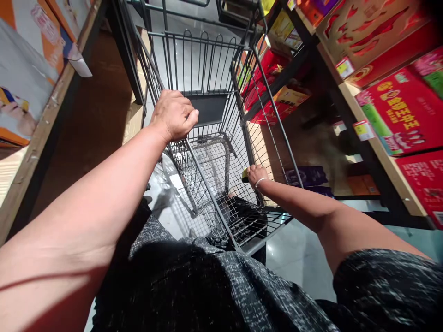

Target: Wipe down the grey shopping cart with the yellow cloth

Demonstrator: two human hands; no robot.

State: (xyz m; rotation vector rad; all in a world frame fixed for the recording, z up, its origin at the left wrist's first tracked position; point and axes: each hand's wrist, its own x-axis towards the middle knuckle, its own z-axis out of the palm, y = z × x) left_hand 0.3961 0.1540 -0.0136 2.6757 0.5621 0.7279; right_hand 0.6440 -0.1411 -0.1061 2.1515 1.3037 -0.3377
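I lean over a dark wire shopping cart that stands in a shop aisle. My left hand is closed round the cart's near top rail, knuckles up. My right hand, with a thin bracelet at the wrist, reaches deep inside the basket near its right wall. Its fingers are curled on a small yellow item that shows only in part. The basket's wire floor looks bare apart from that.
Red gift boxes fill the shelves on the right, with price tags on the wooden shelf edges. On the left, a wooden shelf holds orange and white boxes. More red and yellow boxes sit lower behind the cart. Glossy grey floor below.
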